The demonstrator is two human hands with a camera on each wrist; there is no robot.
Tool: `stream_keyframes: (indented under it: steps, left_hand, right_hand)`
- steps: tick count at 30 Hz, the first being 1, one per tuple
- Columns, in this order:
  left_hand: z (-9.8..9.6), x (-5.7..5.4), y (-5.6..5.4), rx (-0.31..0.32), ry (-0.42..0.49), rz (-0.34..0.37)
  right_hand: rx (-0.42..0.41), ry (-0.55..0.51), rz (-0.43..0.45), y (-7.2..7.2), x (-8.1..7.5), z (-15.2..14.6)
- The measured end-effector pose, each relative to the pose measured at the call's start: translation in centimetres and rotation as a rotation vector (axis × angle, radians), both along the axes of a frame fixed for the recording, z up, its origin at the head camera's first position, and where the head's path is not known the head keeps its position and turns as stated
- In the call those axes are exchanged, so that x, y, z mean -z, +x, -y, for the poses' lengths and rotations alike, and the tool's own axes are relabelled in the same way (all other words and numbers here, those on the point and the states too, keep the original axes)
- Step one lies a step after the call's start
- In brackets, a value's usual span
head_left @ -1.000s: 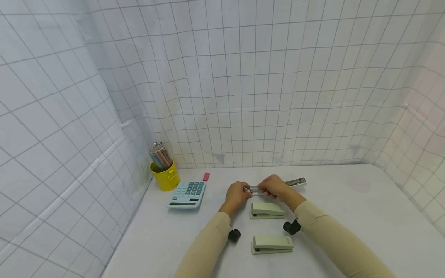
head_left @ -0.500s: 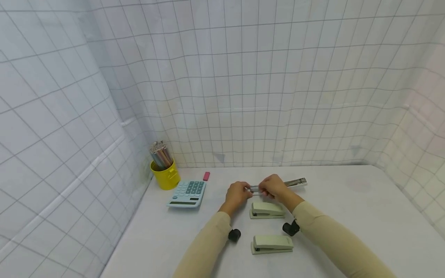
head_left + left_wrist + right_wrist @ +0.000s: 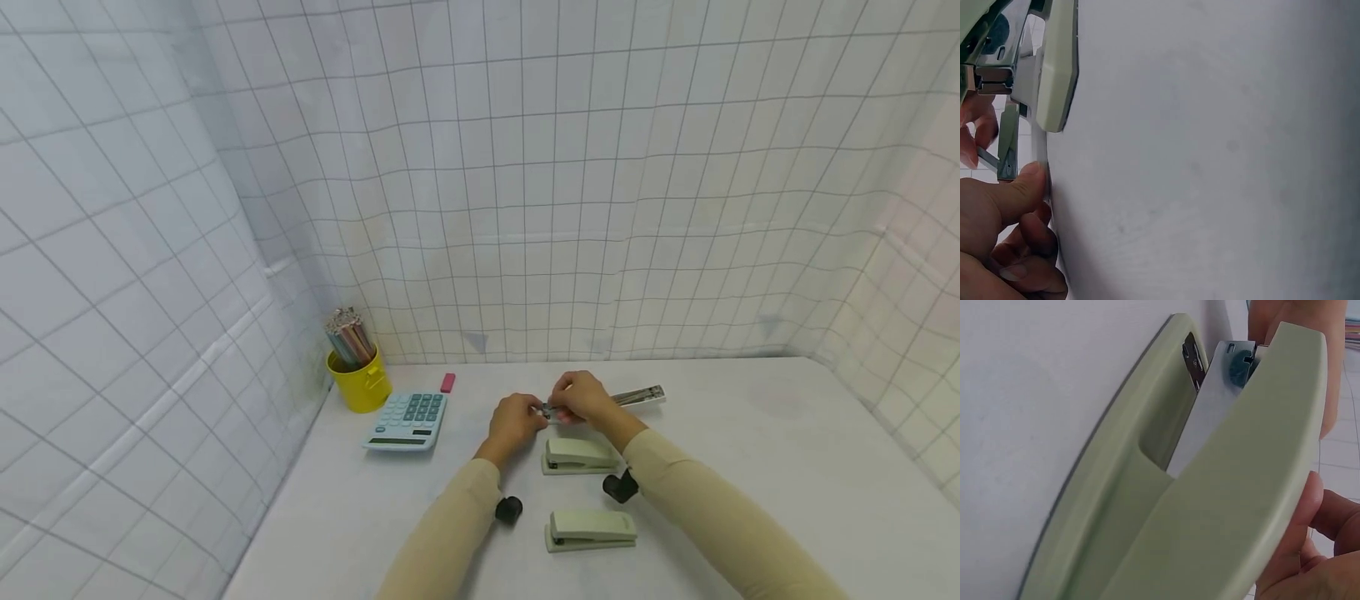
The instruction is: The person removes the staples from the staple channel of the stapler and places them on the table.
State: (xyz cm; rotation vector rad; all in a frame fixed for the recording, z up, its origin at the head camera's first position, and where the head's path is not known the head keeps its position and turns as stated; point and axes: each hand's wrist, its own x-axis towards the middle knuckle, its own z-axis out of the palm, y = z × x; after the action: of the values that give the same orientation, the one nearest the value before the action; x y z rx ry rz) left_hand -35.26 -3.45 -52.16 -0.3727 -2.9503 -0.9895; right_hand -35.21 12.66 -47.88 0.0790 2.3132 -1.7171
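Near the back of the table, my left hand [image 3: 513, 425] holds the left end of what looks like a stapler folded open. Its long open part [image 3: 639, 397], with metal inside, stretches out behind my right hand [image 3: 583, 400]. Up close in the left wrist view, a narrow metal channel [image 3: 1007, 140] stands above my left thumb. Fingers of my right hand pinch a thin grey metal strip [image 3: 986, 157] at this channel; I cannot tell whether it is staples. A pale green stapler [image 3: 580, 456] sits just in front of both hands and fills much of the right wrist view.
Another pale green stapler [image 3: 591, 531] lies nearer, between the forearms. To the left are a light blue calculator [image 3: 405, 422], a pink eraser-like block [image 3: 447, 382] and a yellow cup [image 3: 360, 387] of pencils. A white gridded sheet [image 3: 525, 208] hangs behind the table.
My right hand has shifted left, closer to the left hand, covering more of the metal part between them. The left hand stays in place.
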Motion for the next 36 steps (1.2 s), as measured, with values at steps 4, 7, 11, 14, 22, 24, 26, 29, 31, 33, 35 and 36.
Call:
stream_keyframes:
  steps: [4, 7, 11, 14, 22, 24, 26, 29, 31, 33, 35, 36]
  left_hand:
    - [-0.1, -0.2, 0.1, -0.007, -0.016, 0.016]
    - [-0.1, -0.3, 0.1, -0.018, -0.028, 0.029]
    - [-0.3, -0.4, 0.2, -0.036, -0.028, 0.039]
    - [-0.5, -0.4, 0.3, -0.042, -0.012, 0.048]
    - [-0.2, -0.2, 0.6, -0.065, 0.008, 0.029]
    - [0.0, -0.2, 0.9, -0.069, 0.026, 0.024]
    - [0.3, -0.3, 1.2, -0.078, 0.055, 0.021]
    - [0.7, -0.6, 1.8, -0.118, 0.097, 0.028]
    - [1.0, -0.7, 2.1, -0.148, 0.111, 0.032]
    - [1.2, -0.9, 2.5, -0.169, 0.119, 0.039]
    - [1.5, -1.1, 2.8, -0.181, 0.129, 0.042]
    - [1.7, -1.2, 3.0, -0.181, 0.138, 0.043]
  right_hand:
    - [-0.029, 0.006, 0.022, 0.0, -0.3, 0.1]
    - [-0.064, 0.071, 0.003, 0.1, -0.3, 0.2]
    - [-0.099, 0.151, -0.058, 0.1, -0.2, -0.1]
    - [-0.109, 0.147, -0.092, 0.1, -0.5, -1.1]
    - [-0.109, -0.033, -0.063, 1.5, -3.5, -6.8]
    - [-0.109, -0.02, -0.075, 2.2, -3.7, -8.9]
    - [-0.092, -0.002, -0.08, 2.8, -3.6, -11.0]
    - [-0.069, 0.009, -0.066, 3.8, -3.2, -13.6]
    - [-0.046, 0.008, -0.046, 4.3, -2.8, -15.2]
    - [-0.029, 0.008, -0.029, 4.9, -2.3, -16.5]
    - [-0.012, 0.011, -0.019, 5.3, -1.9, -17.5]
    - [-0.006, 0.014, -0.014, 5.4, -1.7, -17.9]
